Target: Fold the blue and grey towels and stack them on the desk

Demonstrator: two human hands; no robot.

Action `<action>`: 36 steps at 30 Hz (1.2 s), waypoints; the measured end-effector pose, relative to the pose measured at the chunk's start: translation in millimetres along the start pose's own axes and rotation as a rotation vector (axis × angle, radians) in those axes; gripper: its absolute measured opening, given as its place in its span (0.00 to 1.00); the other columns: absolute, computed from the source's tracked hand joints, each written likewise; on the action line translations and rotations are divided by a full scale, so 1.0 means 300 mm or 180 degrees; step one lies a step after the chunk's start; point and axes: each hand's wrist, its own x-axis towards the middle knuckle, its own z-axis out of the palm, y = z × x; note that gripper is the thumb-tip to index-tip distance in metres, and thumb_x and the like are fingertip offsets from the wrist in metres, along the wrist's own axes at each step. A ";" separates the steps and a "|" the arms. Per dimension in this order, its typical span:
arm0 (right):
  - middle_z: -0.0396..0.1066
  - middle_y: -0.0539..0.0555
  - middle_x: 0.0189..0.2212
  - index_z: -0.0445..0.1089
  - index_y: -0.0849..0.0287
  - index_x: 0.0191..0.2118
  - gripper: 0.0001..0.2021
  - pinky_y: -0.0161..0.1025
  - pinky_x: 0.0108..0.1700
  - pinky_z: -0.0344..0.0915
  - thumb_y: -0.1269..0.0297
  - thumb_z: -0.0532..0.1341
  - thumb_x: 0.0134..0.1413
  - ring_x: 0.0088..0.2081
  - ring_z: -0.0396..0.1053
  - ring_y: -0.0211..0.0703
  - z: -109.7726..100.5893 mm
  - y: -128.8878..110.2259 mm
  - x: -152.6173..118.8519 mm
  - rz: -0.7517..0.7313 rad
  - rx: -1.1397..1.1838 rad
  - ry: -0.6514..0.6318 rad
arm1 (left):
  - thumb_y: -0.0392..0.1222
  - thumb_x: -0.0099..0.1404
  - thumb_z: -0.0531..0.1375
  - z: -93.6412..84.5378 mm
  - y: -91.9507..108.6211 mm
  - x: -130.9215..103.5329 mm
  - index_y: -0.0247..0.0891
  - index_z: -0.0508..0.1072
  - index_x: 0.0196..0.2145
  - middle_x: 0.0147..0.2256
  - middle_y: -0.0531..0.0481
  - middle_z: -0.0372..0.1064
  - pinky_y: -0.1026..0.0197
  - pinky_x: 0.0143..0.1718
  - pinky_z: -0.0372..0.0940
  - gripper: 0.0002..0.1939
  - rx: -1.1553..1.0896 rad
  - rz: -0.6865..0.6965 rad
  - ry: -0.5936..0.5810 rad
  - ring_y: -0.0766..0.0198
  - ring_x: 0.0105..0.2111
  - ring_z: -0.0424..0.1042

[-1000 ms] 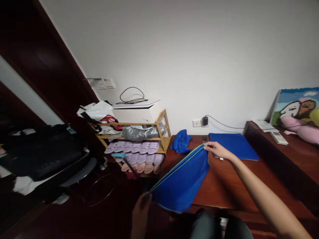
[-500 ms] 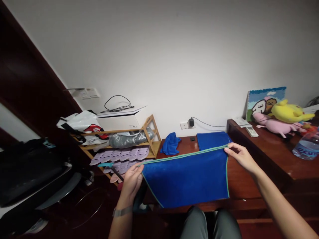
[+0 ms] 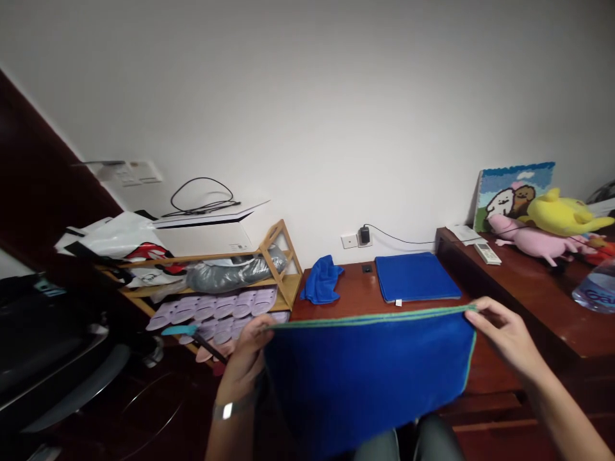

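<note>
A blue cloth (image 3: pixel 369 378) with green edging hangs stretched between my two hands, its doubled top edge nearly level. My left hand (image 3: pixel 250 349) pinches the top left corner, and my right hand (image 3: pixel 500 330) pinches the top right corner. The lower part of the cloth drops over my knees and the front of the wooden desk. Beyond it, a flat folded blue cloth (image 3: pixel 416 276) with a small white tag lies on the desk. To its left sits a crumpled blue cloth (image 3: pixel 321 280).
A wooden rack (image 3: pixel 283 269) at the left carries purple slippers (image 3: pixel 216 306), a wrapped grey bundle and a white box (image 3: pixel 206 235). On the raised surface at the right are a remote (image 3: pixel 487 253), plush toys (image 3: pixel 533 243) and a plastic bottle (image 3: pixel 596 288). A black adapter (image 3: pixel 365 235) is plugged into the wall.
Both hands have come lower and nearer with the cloth, and my right hand has moved right. The folded cloth behind now shows fully. The view has shifted slightly.
</note>
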 end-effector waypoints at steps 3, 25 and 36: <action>0.72 0.53 0.30 0.73 0.59 0.34 0.28 0.35 0.33 0.67 0.37 0.73 0.43 0.31 0.67 0.39 0.110 0.111 0.144 0.0224 0.0029 -0.0149 | 0.58 0.49 0.74 0.051 -0.084 0.227 0.36 0.75 0.34 0.27 0.50 0.73 0.60 0.27 0.69 0.25 0.0369 -0.0064 -0.0059 0.62 0.25 0.72; 0.77 0.61 0.47 0.76 0.52 0.49 0.24 0.57 0.57 0.69 0.40 0.55 0.62 0.50 0.74 0.60 0.369 0.860 -0.412 0.0330 -0.1825 -0.0394 | 0.57 0.69 0.52 -0.047 -0.909 -0.083 0.41 0.82 0.39 0.39 0.39 0.81 0.45 0.49 0.71 0.23 0.3250 0.0596 0.0868 0.43 0.42 0.78; 0.78 0.60 0.34 0.72 0.53 0.29 0.26 0.52 0.49 0.72 0.35 0.54 0.58 0.39 0.77 0.58 0.364 0.807 -0.355 0.0510 -0.1363 -0.0260 | 0.50 0.69 0.49 -0.078 -0.869 -0.005 0.39 0.79 0.40 0.41 0.35 0.80 0.41 0.51 0.71 0.21 0.2965 0.1176 0.0923 0.43 0.44 0.78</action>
